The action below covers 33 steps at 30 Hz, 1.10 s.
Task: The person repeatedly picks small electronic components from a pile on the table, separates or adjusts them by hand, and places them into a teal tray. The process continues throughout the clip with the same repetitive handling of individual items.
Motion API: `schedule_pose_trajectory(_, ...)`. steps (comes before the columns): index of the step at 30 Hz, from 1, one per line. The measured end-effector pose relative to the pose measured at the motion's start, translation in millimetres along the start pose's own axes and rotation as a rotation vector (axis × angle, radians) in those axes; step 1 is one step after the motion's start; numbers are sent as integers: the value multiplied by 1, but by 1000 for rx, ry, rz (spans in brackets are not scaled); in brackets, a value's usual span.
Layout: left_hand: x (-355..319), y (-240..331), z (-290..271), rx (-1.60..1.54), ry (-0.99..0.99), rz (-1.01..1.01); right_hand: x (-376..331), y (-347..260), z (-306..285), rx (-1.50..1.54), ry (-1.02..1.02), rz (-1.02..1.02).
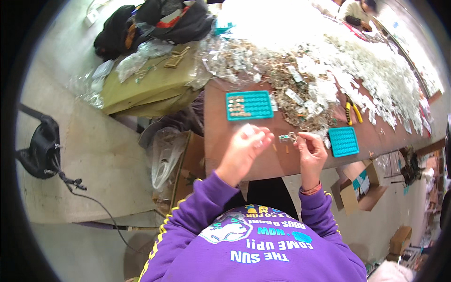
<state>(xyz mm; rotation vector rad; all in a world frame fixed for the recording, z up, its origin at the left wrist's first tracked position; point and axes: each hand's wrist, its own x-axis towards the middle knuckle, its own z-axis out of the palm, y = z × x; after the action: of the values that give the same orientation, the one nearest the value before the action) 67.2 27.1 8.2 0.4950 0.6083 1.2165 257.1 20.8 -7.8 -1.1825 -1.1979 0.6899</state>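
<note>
My left hand (245, 149) is raised over the table's front edge, just below a turquoise slotted tray (263, 104). Its fingers are stretched out, and a small whitish piece (247, 129) shows by them; whether it is held is unclear. Small brownish and pale pieces (236, 100) fill the left part of that tray. To the right, my right hand (312, 151) pinches a small metal keyring (292, 137) with a green part (284, 137) pointing toward my left hand. A second turquoise tray (343, 141) lies right of my right hand.
Yellow-and-black pliers (353, 111) lie behind the second tray. A heap of metal pieces (300, 94) and clear packets (380, 70) covers the table's (218, 141) far side. An open cardboard box (359, 188) stands below on the right. Another person (359, 13) sits at the far right.
</note>
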Motion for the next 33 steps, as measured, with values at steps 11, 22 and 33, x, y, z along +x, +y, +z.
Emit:
schedule_pose_trajectory(11,-18,-29,-2,240,25,285,-6,-23,37,72,-87,-45)
schedule_pose_trajectory(22,-16,-20,-7,303,145,282,-6,-36,34,-210,-290,-344)
schedule_pose_trajectory(33,-15,-14,-10,361,-45,285,-11,-30,25,103,-477,216)
